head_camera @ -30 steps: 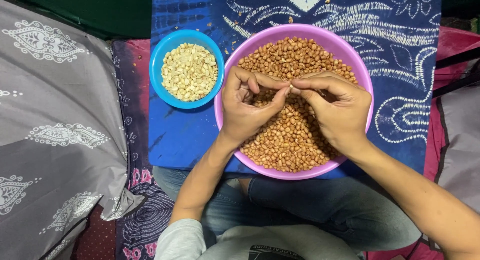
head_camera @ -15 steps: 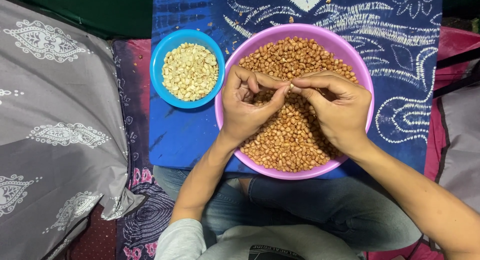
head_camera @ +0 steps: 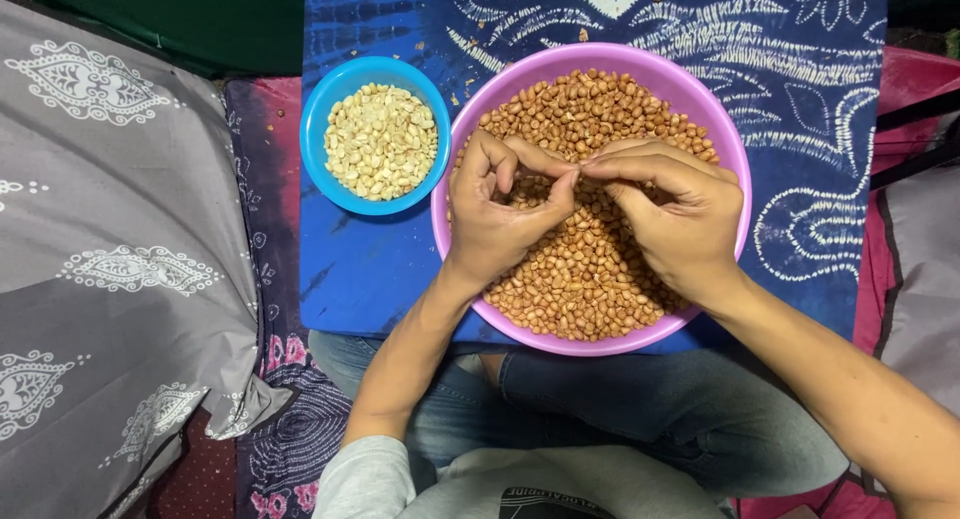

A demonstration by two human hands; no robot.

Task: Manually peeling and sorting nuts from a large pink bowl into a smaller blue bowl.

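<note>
**Hands pinch together over bowl of brown peanuts**

The left hand [head_camera: 500,214] and right hand [head_camera: 670,214] meet fingertip to fingertip above the pink bowl [head_camera: 700,89], curled around something too small to make out. A blue bowl [head_camera: 345,84] of pale peeled peanuts [head_camera: 380,139] sits just beside it on the blue patterned cloth [head_camera: 800,69].

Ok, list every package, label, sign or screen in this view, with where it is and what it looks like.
No packages, signs or screens.
Printed patch on shirt: bottom centre edge, small dark patch with pale marks on grey cloth, partly cut off.
Only containers: pink bowl of brown peanuts, blue bowl of pale peanuts, both unlabelled.
</note>
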